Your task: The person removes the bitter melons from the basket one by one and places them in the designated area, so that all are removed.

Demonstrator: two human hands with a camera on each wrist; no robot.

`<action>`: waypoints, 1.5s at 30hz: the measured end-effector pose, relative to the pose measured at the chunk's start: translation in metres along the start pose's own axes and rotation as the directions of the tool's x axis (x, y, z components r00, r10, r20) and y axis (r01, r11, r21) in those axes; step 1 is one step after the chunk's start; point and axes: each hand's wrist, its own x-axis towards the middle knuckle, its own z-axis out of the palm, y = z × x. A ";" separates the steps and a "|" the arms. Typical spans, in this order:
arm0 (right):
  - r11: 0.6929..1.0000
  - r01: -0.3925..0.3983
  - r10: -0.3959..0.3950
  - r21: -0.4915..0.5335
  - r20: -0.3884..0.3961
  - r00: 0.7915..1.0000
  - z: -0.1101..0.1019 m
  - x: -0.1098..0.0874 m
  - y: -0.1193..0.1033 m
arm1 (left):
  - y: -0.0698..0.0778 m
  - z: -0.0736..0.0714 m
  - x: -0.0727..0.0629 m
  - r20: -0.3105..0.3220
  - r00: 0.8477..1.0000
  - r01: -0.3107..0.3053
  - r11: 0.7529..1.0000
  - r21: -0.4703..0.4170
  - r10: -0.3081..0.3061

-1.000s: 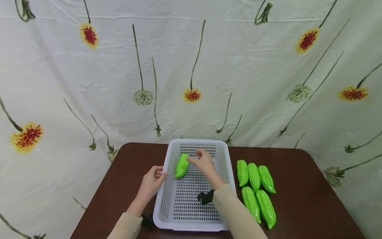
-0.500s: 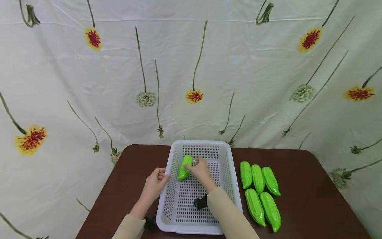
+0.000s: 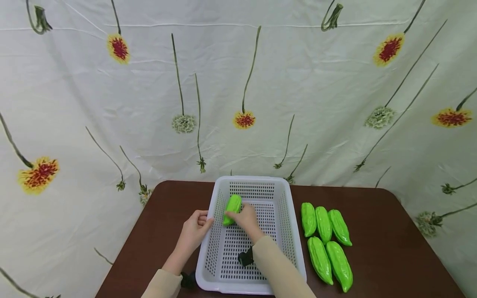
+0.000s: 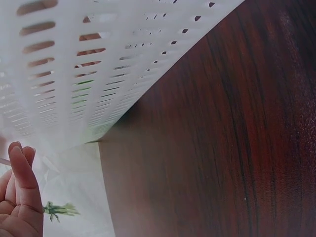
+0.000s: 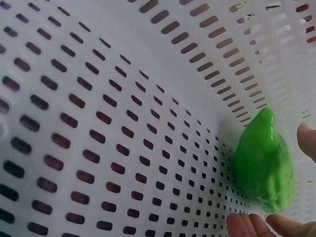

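A white perforated plastic basket (image 3: 250, 179) stands on the dark brown table. My left hand (image 3: 193, 234) holds its left rim, pinched between thumb and fingers (image 4: 22, 177). Inside the basket, toward its far left, lies one glossy green bitter melon (image 3: 233, 203). Over that bitter melon is my right hand (image 3: 247, 219), with the thumb on its near left side and the fingers to its right. In the right wrist view, the thumb (image 5: 307, 142) stands apart from the bitter melon and the fingertips are close beside it; firm contact is not visible.
Several more bitter melons (image 3: 323, 223) lie in two rows on the table (image 3: 387, 248), right of the basket. A dark wrist camera (image 3: 246, 257) hangs under the right sleeve, within the basket. Behind the table hangs a white flowered cloth (image 3: 208, 82).
My right hand has come down and left, from just above the bitter melon in the basket to around it. The left hand keeps its place on the rim. The head view has shifted slightly.
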 end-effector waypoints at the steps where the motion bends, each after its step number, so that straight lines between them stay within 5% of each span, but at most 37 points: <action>1: 1.000 0.000 0.000 0.003 0.000 1.000 0.001 0.000 0.001 | 0.000 0.000 0.000 0.000 1.000 0.000 1.000 0.001 0.000; 30: 0.997 0.010 -0.009 -0.071 0.015 1.000 0.009 0.000 0.007 | 0.003 0.004 -0.004 -0.007 1.000 -0.019 1.000 -0.008 0.019; 45: 0.997 0.050 -0.049 -0.051 0.031 0.998 -0.011 0.001 -0.005 | 0.003 -0.001 -0.003 -0.010 1.000 -0.018 1.000 0.011 0.018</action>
